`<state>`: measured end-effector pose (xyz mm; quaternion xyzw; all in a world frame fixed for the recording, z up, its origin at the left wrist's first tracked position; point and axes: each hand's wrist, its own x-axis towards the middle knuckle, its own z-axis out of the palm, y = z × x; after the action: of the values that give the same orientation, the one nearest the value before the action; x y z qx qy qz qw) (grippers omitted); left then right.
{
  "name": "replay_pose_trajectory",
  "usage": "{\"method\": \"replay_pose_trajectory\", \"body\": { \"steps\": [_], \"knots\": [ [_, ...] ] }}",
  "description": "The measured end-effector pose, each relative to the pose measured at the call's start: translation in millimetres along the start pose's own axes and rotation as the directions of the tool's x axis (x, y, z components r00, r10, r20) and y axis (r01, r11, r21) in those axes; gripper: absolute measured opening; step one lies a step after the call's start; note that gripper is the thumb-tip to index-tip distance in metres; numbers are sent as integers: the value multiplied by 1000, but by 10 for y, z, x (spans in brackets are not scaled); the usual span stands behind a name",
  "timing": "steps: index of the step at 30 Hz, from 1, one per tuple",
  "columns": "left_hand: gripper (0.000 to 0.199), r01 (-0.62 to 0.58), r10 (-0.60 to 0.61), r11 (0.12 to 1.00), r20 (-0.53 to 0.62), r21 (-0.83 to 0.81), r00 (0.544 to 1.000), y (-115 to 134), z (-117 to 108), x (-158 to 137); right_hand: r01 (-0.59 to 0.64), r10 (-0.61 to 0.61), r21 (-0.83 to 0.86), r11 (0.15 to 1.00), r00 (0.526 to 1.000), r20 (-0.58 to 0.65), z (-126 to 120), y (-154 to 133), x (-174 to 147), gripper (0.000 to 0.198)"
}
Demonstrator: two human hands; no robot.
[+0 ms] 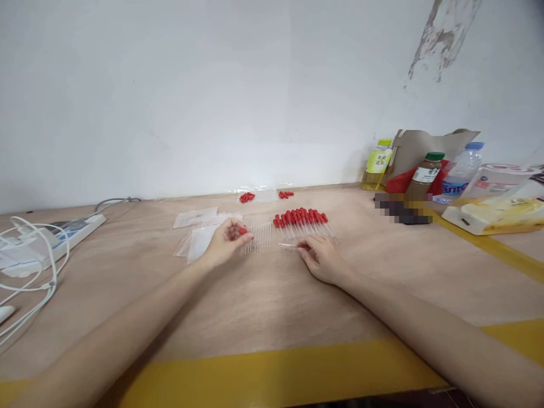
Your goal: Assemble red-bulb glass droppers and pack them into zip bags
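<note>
While my left grip (225, 242) pinched a red cap (243, 231), my right grip (323, 258), at its three o'clock, held a clear tube (287, 245), red-capped tubes (302, 217) toward twelve.

Red bulbs (303, 213), clear tubes (262, 235)

The red bulbs (301, 216) look like soft rubber with a faint sheen, and the slim tubes (262, 235) are clear and smooth, glass or hard plastic, I can't tell which. The flat bags (199, 243) are thin, see-through plastic film. Brown, matt, paper-like covering (238, 306) lies slightly creased over the tabletop, edged in smooth yellow tape (238, 374). The power strip (80, 235) is hard white plastic. Behind, the wall (191, 96) is matt, with one rough, flaking patch (444, 42).
</note>
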<state>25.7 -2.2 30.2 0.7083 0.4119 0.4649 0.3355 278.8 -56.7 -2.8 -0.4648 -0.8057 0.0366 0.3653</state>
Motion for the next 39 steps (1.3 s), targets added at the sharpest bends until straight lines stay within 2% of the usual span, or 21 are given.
{"method": "replay_pose_trajectory", "body": {
  "steps": [4, 7, 9, 13, 23, 28, 31, 39],
  "knots": [
    [30, 18, -17, 998, 10, -56, 1000, 24, 187, -341, 50, -50, 0, 999, 999, 1, 10, -69, -17, 12],
    [24, 3, -2, 1000, 81, -16, 997, -9, 254, -445, 68, -68, -28, 997, 998, 12, 3, -119, -23, 14],
    [23, -42, 38, 998, 113, 39, 993, -29, 267, -462, 81, -80, -41, 996, 997, 11, -2, -137, -26, 14],
    [29, -78, 68, 991, 98, 111, 993, -49, 259, -467, 129, -130, -36, 991, 992, -8, 2, -141, -34, 14],
    [25, -110, 94, 991, 188, 77, 978, -48, 274, -479, 170, -171, -12, 985, 984, -47, 23, -145, -42, 15],
    [24, -112, 87, 985, 186, 128, 979, -49, 275, -476, 219, -219, -38, 975, 976, -13, 22, -154, -38, 15],
    [21, -152, 118, 970, 183, 189, 976, -25, 283, -484, 248, -248, -43, 968, 969, 13, 19, -151, -32, 17],
    [18, -304, 223, 919, 304, 253, 926, 107, 291, -554, 304, -306, 43, 952, 948, 81, 19, -36, -6, 15]
  ]
}}
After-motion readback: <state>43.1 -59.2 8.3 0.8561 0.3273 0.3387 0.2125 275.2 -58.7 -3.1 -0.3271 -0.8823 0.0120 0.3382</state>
